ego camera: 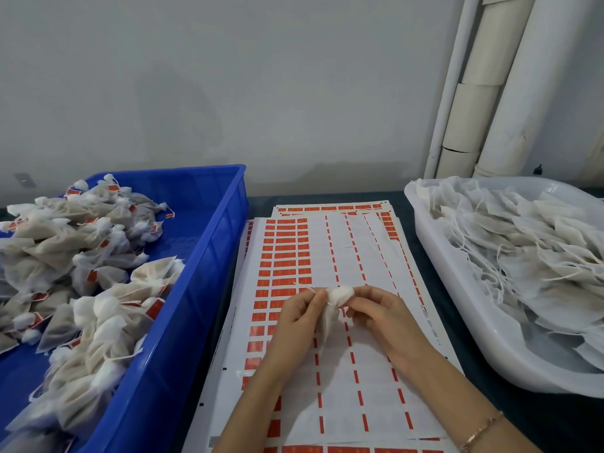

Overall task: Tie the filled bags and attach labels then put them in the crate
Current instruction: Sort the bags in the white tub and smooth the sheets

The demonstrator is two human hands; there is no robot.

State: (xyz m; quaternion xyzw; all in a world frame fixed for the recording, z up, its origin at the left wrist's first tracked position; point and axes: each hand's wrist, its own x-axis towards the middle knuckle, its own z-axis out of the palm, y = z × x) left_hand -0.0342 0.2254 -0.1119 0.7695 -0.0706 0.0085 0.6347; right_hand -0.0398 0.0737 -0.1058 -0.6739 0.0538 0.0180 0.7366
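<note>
A dull grey wall and white pipes (490, 93) stand behind a dark worktop (421, 220). Flat on it lie paper label sheets (359, 253), with red rectangles in rows. Above them the left grip (294, 313) and right grip (384, 317) both pinch a small gauzy bag (340, 295) at its bunched neck, fingers curled, with its pouch hanging between them. At left, a blue plastic crate (225, 230) holds tied bags (98, 289) with red labels. At right, a white tub (457, 299) holds limp untied bags (539, 256).
</note>
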